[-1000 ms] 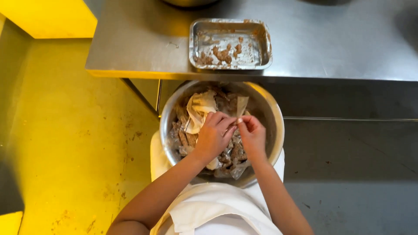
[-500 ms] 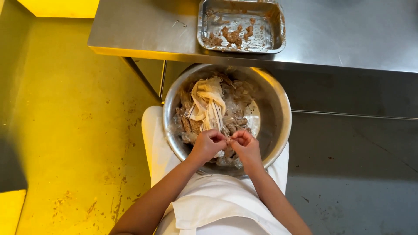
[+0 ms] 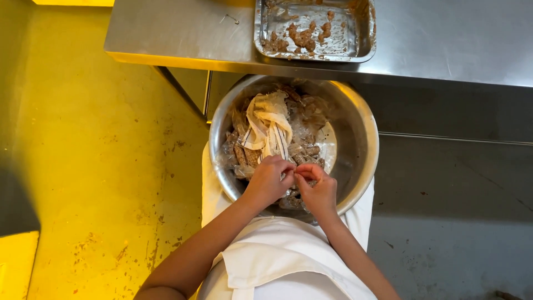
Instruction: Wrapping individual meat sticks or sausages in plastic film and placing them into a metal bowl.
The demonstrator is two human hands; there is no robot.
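Over the bowl (image 3: pixel 363 139) on the lap, the left hand (image 3: pixel 269 180) and right hand (image 3: pixel 315 189) pinched a small wrapped piece (image 3: pixel 293 176) between fingertips, seemingly mid-peel; the next move called for a firmer grip on its thin film

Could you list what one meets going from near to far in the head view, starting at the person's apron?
White apron → left hand and right hand → steel bowl → table edge → metal tray.

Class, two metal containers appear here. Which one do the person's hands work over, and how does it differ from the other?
The round metal bowl beneath both hands; the rectangular metal tray sits apart on the steel table.
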